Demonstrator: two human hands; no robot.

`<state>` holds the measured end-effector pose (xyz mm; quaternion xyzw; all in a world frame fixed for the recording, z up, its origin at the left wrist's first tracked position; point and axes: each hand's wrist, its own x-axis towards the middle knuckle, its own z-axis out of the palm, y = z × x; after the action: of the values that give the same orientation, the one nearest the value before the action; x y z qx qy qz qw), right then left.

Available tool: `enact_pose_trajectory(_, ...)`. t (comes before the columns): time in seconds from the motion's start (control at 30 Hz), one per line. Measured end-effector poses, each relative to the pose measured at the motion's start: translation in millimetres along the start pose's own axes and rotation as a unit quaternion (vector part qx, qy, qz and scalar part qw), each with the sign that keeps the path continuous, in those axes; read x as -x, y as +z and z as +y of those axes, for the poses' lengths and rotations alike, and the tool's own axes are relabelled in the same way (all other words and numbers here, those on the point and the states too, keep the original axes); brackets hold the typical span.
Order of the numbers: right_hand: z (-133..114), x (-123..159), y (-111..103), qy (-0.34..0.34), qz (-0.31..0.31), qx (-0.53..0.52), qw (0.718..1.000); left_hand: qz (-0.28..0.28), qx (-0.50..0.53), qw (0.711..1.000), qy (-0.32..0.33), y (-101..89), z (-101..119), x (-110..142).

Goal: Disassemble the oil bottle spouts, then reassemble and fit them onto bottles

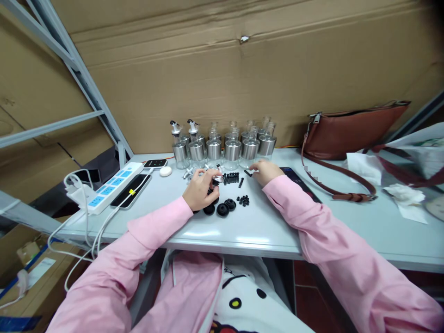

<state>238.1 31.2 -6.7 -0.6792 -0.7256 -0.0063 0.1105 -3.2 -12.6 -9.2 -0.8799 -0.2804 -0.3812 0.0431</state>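
My left hand (201, 189) is closed round a silver-and-black bottle pourer (218, 178), its black stopper end pointing down. My right hand (266, 173) has its fingers pinched together at a small black angled piece (247, 173), low over the table. Between the hands lie short black tubes (231, 177) in rows and a single black strip (241, 182). Closer to me are round black rubber caps (223, 210) and a cluster of small black rings (244, 200). Another silver pourer (188, 172) lies behind my left hand, partly hidden.
Several glass bottles with steel bands (232, 150) stand along the cardboard wall (243, 83); two at the left carry pourers. A power strip (111, 187), phone (131, 190) and white cables lie left. At right are a dark phone (298, 182), brown bag (350, 132) and crumpled tissue (404, 194).
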Motion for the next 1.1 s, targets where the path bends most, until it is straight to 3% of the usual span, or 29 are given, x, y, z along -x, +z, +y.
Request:
enact_pose_trajectory(0.1,2.0,-2.2,4.8,0.005,-0.042,-0.001,0.999,0.006,-0.001,1.0,0.003,-0.3,0.9,-0.6)
enact_pose_trajectory(0.2,1.0,-1.8,3.8,0.01,-0.042,-0.006,0.999,0.006,0.002,1.0,0.002,-0.6,1.3,-1.0)
enact_pose_trajectory(0.33,-3.8,1.1,-3.1,-0.007,0.021,-0.076,0.997,0.004,0.0,1.0,-0.002,-0.9,0.3,-0.3)
enact_pose_trajectory(0.43,-12.5,5.3,-6.3,-0.076,0.091,-0.23,0.966,-0.003,0.013,1.0,-0.01,-1.5,-1.1,1.2)
enact_pose_trajectory(0.57,-31.6,16.3,-7.1,-0.166,0.053,-0.431,0.885,0.004,0.036,0.999,-0.019,-2.1,-1.6,2.3)
enact_pose_trajectory(0.67,-44.6,25.5,-7.5,-0.197,0.057,-0.494,0.845,0.01,0.029,0.999,-0.014,-1.9,-1.0,2.1)
enact_pose_trajectory(0.87,-49.9,32.6,-7.8,-0.188,0.061,-0.531,0.824,0.046,0.017,0.999,0.003,0.6,0.0,1.8)
enact_pose_trajectory(1.1,-50.7,35.4,-11.5,-0.176,0.091,-0.537,0.82,0.026,0.053,0.993,-0.106,5.8,-4.1,3.3)
